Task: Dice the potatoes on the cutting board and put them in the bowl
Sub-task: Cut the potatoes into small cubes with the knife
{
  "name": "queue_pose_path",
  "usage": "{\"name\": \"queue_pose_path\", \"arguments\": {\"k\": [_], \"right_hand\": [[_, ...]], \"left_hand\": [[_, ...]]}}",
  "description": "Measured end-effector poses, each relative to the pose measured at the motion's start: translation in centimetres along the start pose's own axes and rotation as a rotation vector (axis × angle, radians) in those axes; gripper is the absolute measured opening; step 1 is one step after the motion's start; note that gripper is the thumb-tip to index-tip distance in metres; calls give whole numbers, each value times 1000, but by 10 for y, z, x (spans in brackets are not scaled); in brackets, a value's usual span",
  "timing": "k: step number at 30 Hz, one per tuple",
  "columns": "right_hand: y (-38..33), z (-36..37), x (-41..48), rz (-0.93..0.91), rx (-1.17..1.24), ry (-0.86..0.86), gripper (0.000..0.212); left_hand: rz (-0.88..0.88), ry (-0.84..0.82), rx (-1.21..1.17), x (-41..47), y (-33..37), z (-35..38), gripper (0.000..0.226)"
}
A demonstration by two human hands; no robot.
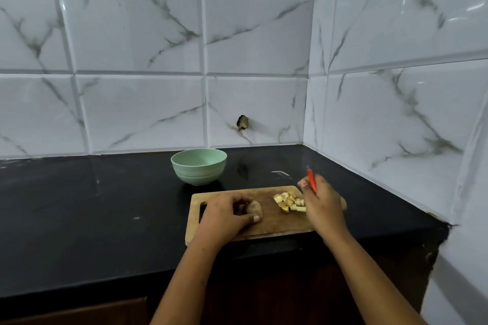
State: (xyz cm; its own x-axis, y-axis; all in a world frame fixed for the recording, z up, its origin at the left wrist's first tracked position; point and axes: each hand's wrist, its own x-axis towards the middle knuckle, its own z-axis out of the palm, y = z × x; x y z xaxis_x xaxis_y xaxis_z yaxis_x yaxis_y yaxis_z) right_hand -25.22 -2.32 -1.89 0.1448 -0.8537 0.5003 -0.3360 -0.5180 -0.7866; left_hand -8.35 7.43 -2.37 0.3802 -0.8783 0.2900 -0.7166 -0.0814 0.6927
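Wooden cutting board (269,219): one potato uncut, a heap of dice waiting, the bowl not yet filled.

Your left hand (224,216) curls over the brown-skinned potato (254,209) at mid-board, fingers and thumb gripping it, likely to pin it steady for the cut. Your right hand (320,202) is clenched round the red-handled knife (312,179), and the handle pokes up past your knuckles. The blade is hidden behind the hand, so I cannot tell where its edge points. The diced pieces (289,202) sit heaped at the board's right end just beside that hand, seemingly parked clear of the cutting zone. The green bowl (198,175) stands on the black counter (105,206) just behind the board, within easy reach, and looks empty.
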Motion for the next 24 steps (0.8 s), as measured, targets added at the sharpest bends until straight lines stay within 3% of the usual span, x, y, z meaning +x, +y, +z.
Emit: {"name": "queue_pose_path", "arguments": {"k": [3, 5, 12, 24], "right_hand": [[-16, 4, -19, 31, -220, -245, 37], [-25, 6, -30, 30, -394, -316, 43], [-39, 0, -56, -50, -597, -452, 23], [-52, 0, -58, -161, -755, -414, 27]], "left_hand": [[-2, 37, -16, 1, -4, 4, 37], [-1, 42, -14, 2, -5, 6, 38], [61, 42, 58, 2, -8, 6, 36], [81, 42, 135, 0, -5, 8, 30]]}}
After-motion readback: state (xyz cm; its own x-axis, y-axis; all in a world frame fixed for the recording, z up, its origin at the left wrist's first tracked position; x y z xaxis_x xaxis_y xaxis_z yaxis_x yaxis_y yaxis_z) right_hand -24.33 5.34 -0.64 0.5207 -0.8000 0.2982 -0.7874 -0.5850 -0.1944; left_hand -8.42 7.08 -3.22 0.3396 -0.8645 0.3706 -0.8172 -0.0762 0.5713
